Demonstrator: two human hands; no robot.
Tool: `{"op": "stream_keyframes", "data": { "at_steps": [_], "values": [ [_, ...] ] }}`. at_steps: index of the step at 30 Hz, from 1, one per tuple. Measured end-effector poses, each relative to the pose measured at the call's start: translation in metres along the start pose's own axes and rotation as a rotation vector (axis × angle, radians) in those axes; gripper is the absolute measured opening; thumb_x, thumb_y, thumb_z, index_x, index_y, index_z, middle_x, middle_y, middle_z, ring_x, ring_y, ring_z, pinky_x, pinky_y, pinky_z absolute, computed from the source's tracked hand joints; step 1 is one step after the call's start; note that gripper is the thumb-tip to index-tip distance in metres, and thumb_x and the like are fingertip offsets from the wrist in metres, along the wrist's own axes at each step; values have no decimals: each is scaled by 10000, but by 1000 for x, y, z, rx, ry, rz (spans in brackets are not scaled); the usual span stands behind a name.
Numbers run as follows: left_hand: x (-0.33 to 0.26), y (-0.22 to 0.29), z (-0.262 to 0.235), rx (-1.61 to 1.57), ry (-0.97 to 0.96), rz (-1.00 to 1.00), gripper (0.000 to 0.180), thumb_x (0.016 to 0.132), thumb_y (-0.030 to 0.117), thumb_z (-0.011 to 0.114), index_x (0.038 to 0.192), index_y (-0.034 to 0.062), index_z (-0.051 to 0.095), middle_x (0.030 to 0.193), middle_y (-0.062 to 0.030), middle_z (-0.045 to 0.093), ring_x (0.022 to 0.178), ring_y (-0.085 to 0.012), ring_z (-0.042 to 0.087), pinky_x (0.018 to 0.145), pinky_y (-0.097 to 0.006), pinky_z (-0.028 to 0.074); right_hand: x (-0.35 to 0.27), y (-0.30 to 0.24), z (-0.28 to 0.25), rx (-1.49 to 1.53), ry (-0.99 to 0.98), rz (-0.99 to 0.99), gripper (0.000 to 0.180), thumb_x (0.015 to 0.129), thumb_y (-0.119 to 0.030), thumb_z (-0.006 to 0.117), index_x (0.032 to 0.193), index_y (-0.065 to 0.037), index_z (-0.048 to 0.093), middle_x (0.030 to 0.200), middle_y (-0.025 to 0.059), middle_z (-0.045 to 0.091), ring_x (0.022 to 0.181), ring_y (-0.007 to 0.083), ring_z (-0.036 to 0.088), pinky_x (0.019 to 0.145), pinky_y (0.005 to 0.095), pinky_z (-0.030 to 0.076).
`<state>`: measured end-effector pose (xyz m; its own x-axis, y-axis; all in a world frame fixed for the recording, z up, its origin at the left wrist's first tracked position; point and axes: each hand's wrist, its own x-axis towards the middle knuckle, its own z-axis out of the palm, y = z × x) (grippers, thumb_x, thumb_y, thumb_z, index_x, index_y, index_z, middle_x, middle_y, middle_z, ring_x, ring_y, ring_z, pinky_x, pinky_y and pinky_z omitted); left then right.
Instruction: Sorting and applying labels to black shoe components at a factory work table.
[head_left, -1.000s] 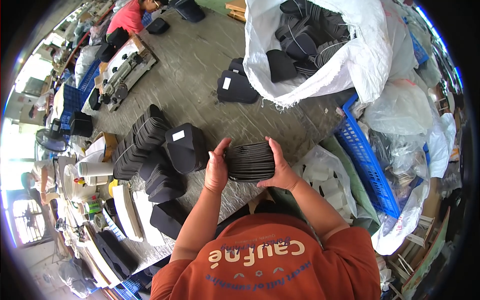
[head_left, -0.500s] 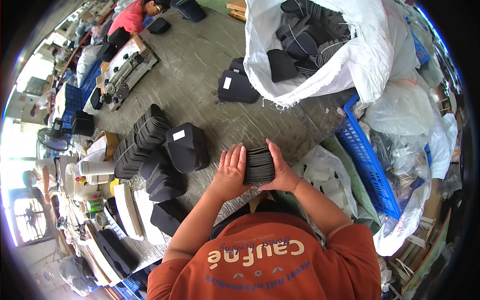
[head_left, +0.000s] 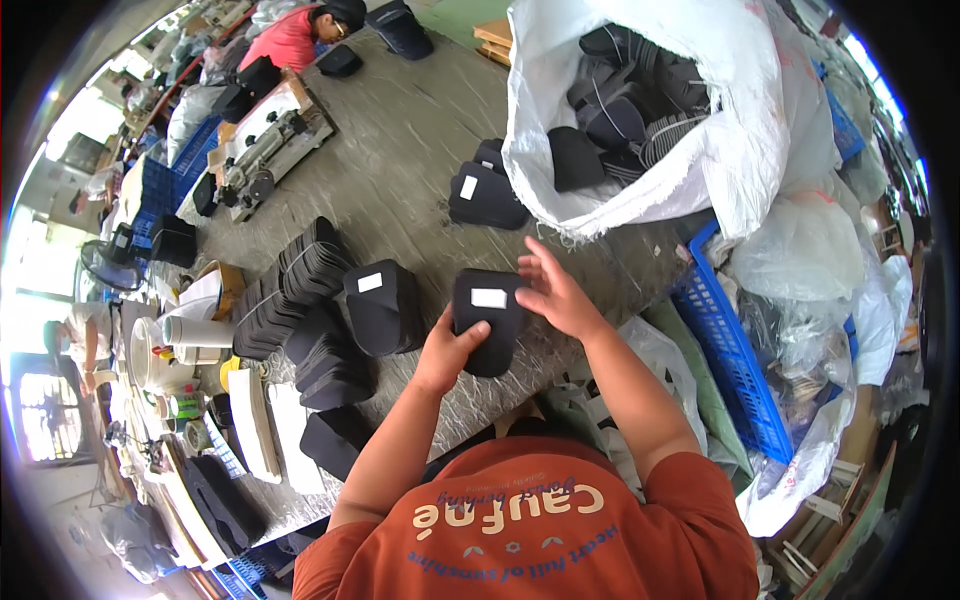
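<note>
A stack of black, rounded pads (head_left: 500, 352) lies before me at the near edge of the table, a white label (head_left: 488, 297) on its top face. My left hand (head_left: 444, 354) grips the stack's left side, its thumb pressed on the top pad. At the upper right side of the stack is my right hand (head_left: 562, 302), fingers stretched and apart, thumb by the label's edge; whether it touches cannot be told. Just left stands another labelled pad stack (head_left: 385, 318). Further left are long rows of the same pads (head_left: 312, 262), with more pads (head_left: 330, 365) nearer me.
A large white sack (head_left: 745, 150) holding many black pads stands at the far right, labelled pads (head_left: 488, 203) beside it. On the right are a blue crate (head_left: 735, 345) and plastic bags (head_left: 800, 235). A metal device (head_left: 265, 165) and a person in pink (head_left: 285, 42) are far left.
The stack, held edge-on between both hands before, now lies with its labelled face up. My right hand has let go of its side and moved up. The view has shifted slightly.
</note>
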<state>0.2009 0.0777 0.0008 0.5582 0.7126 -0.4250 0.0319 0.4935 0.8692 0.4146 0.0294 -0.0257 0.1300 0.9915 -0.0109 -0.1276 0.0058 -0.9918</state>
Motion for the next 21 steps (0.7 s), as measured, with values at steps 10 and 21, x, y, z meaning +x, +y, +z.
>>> {"op": "stream_keyframes", "data": {
  "at_steps": [10, 21],
  "values": [
    [-5, 13, 17, 1005, 441, 197, 865, 814, 181, 664, 1404, -134, 115, 1392, -342, 299, 1257, -470, 371, 1044, -448, 350, 178, 5, 5, -1134, 325, -222, 648, 698, -188, 771, 1245, -5, 474, 1300, 232, 437, 1196, 393, 446, 1021, 445, 377],
    [-30, 2, 15, 1469, -18, 710, 485, 743, 81, 631, 1207, -17, 531, 1367, -179, 433, 1259, -337, 408, 1056, -424, 348, 223, -34, -28, -1347, 21, 481, 1248, 509, -432, 878, 1485, -206, 133, 1406, 239, 351, 1300, 398, 361, 1037, 518, 348]
  ]
}}
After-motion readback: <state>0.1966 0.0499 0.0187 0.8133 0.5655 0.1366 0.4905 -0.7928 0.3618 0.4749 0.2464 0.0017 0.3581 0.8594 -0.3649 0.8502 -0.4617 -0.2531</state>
